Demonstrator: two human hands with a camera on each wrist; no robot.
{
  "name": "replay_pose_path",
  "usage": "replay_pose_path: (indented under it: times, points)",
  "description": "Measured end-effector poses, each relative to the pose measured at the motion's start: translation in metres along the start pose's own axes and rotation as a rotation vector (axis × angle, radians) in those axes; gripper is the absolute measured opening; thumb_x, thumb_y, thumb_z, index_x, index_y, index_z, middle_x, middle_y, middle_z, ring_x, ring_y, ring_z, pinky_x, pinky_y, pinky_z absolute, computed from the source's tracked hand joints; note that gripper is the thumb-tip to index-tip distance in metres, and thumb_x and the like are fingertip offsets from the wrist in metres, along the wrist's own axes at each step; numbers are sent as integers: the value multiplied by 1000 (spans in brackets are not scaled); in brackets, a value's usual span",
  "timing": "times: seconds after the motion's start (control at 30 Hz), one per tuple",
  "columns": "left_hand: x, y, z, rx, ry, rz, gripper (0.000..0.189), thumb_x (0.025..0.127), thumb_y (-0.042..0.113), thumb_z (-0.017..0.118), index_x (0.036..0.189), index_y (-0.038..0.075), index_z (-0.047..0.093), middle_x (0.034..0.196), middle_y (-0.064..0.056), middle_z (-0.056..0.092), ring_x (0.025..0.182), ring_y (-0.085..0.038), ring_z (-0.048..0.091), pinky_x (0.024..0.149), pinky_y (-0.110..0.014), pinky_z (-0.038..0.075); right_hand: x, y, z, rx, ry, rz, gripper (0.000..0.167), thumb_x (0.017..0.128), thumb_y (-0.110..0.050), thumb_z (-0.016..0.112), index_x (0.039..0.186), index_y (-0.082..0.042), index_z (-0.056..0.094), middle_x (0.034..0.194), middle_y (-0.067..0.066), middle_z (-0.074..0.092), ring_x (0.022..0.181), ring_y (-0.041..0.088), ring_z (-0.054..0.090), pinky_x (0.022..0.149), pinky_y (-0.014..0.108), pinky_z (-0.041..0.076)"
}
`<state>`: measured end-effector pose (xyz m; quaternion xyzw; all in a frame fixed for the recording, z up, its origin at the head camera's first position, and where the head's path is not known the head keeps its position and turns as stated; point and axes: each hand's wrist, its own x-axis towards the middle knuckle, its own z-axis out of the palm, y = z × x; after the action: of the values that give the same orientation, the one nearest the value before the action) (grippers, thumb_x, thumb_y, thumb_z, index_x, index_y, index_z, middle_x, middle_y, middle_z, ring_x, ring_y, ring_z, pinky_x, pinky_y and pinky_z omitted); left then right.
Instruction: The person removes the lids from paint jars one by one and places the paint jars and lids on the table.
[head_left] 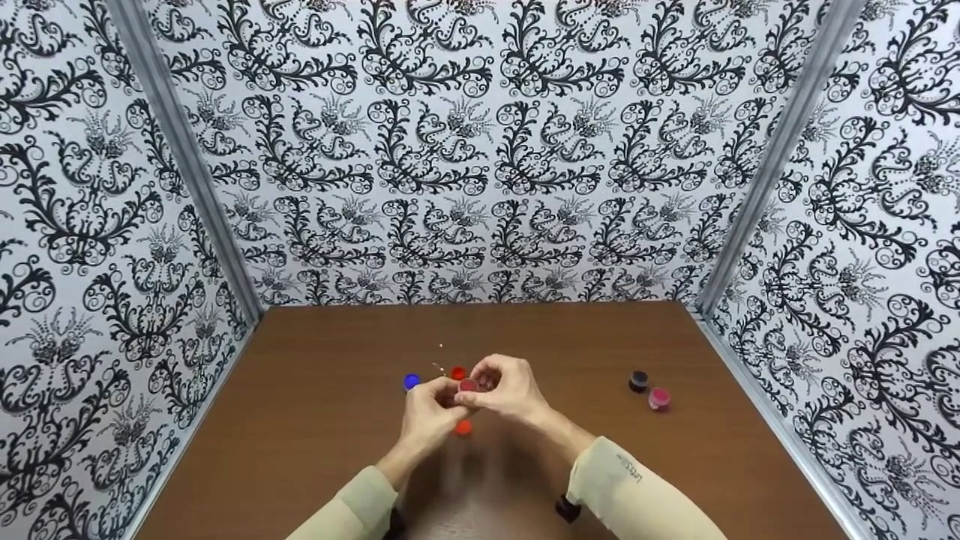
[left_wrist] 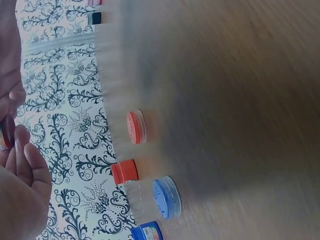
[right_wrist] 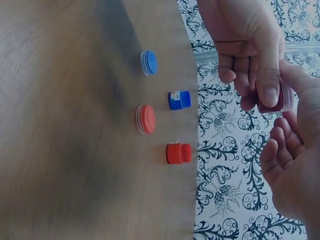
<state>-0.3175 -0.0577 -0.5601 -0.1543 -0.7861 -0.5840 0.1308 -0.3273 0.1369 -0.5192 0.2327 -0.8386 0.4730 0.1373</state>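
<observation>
We see the left hand (head_left: 429, 416) and right hand (head_left: 516, 390), fingers of both clamped on one dark red jar (head_left: 468, 385). Below those fingers, on the worktop (head_left: 322, 352), we count one red jar (right_wrist: 175, 153), one blue jar (right_wrist: 179, 100), one orange lid (right_wrist: 147, 119), one blue lid (right_wrist: 149, 62); well right of them, one black jar (head_left: 638, 381), one pink jar (head_left: 659, 398).

We find the dark red jar (left_wrist: 7, 132) cut off in the left wrist view, the sleeve lettering (head_left: 628, 466) unreadably small.
</observation>
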Motion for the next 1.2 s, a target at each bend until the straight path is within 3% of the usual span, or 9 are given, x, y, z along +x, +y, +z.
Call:
replay_pose_path:
  times: [0.23,0.33,0.53,0.63,0.73,0.9,1.03,1.2]
  points:
    - [0,1,-1,-52,-22,14,20,83,16,100,97,10,86,86,-8,85,73,-2,73,71,-19,61,2,3,-7,90,-125,-122,27,88,-12,93,113,-3,87,99,20,77,84,27,74,75,31,65]
    - [1,2,-1,-74,-25,30,21,83,18,101,97,10,87,85,-8,85,71,-3,72,70,-20,61,3,4,-10,156,-188,-132,31,90,-5,87,120,0,84,106,25,74,87,19,74,78,33,67]
    - [2,2,0,-68,-29,27,22,84,19,101,97,9,86,85,-8,85,72,-3,72,70,-19,62,4,4,-11,191,-232,-128,36,89,-2,84,125,4,82,111,28,72,90,4,69,80,24,65]
    - [2,2,-1,-52,-27,25,22,83,17,101,97,9,86,85,-8,84,72,-3,72,71,-20,62,3,4,-11,176,-214,-116,43,89,-8,87,130,4,80,110,27,73,88,9,72,79,24,65]
    - [3,1,-2,-40,-21,28,21,83,14,100,98,9,86,86,-8,85,73,-2,73,72,-20,62,2,5,-11,118,-161,-94,51,89,-17,92,133,3,78,107,23,75,87,22,77,79,31,67]
    - [3,2,-2,-44,-1,33,20,84,16,100,98,11,87,86,-7,85,73,-2,74,72,-20,63,1,5,-9,23,-37,-26,49,86,-27,99,122,1,80,103,23,80,88,38,78,79,33,66]
    - [2,2,-1,-29,11,22,23,83,21,101,97,10,86,84,-6,85,71,-1,72,71,-20,62,1,3,-7,17,11,11,45,81,-28,103,106,-1,78,96,19,80,79,24,74,73,24,61]
    - [1,2,0,-8,17,14,20,82,17,100,95,10,86,80,-6,83,69,0,69,68,-19,59,1,2,-3,9,0,14,42,79,-32,105,97,-7,77,87,11,79,73,3,65,70,20,58]
